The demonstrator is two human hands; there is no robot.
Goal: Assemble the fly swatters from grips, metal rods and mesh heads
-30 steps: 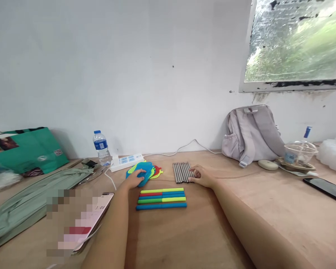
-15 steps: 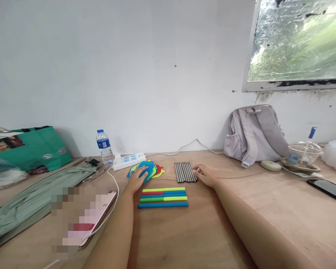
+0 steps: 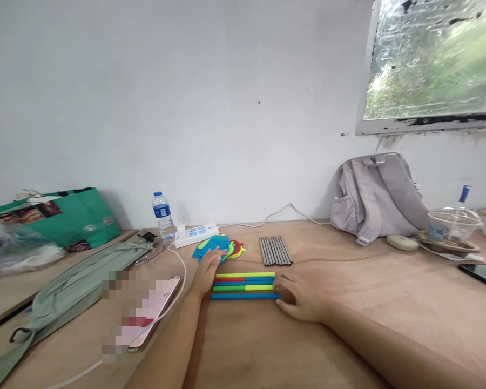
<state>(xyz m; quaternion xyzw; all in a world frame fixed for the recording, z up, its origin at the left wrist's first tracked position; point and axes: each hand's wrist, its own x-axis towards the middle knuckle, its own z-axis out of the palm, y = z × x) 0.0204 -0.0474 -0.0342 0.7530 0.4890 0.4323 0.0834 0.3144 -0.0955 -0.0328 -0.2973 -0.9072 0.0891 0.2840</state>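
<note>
Several coloured tubes (image 3: 245, 288) lie side by side on the wooden table, in yellow, red, blue and green. My right hand (image 3: 302, 299) is at their right ends, fingers and thumb apart and curved, seemingly touching them. My left hand (image 3: 208, 272) is beside their left ends, its fingers stretched toward a pile of flat plastic pieces (image 3: 211, 246), mostly blue with yellow, green and red ones. Whether those fingertips touch the pile I cannot tell. Beyond the tubes lies a row of grey metal rods (image 3: 275, 251), apart from both hands.
Behind the pile are a white power strip (image 3: 196, 235) and a water bottle (image 3: 162, 216). At left lie a phone (image 3: 149, 319) with a white cable, a grey-green cloth strap (image 3: 85, 286) and a green bag (image 3: 81, 216). A backpack (image 3: 380, 197) and plastic cup (image 3: 453, 227) stand right.
My right hand has left the metal rods and come nearer, to the right ends of the tubes. My left hand has drawn back from the pile toward the tubes' left ends. The view has shifted slightly left.
</note>
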